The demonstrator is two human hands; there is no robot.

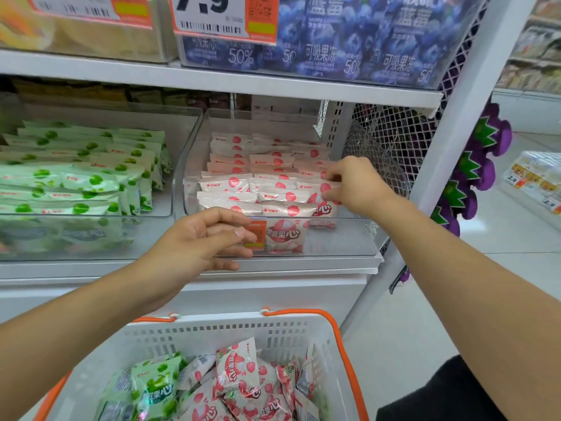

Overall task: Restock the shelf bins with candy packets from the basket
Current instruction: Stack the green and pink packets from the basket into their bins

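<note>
A clear shelf bin [340, 238] holds rows of pink-and-white strawberry candy packets [273, 189]. My right hand [352, 185] reaches into its right side and pinches the top of a packet in the right-hand row. My left hand [206, 235] rests against the bin's front wall beside an orange price tag [258, 235], fingers loosely bent, holding nothing that I can see. Below stands a white basket with orange handles [303, 332], with pink strawberry packets [239, 369] and green apple packets [154, 387] loose inside.
A second clear bin [170, 165] to the left is full of green candy packets [85, 180]. Blueberry jelly pouches [349, 41] fill the shelf above. A white mesh side panel [394, 138] and upright post close the shelf's right end. Floor and another shelf lie beyond.
</note>
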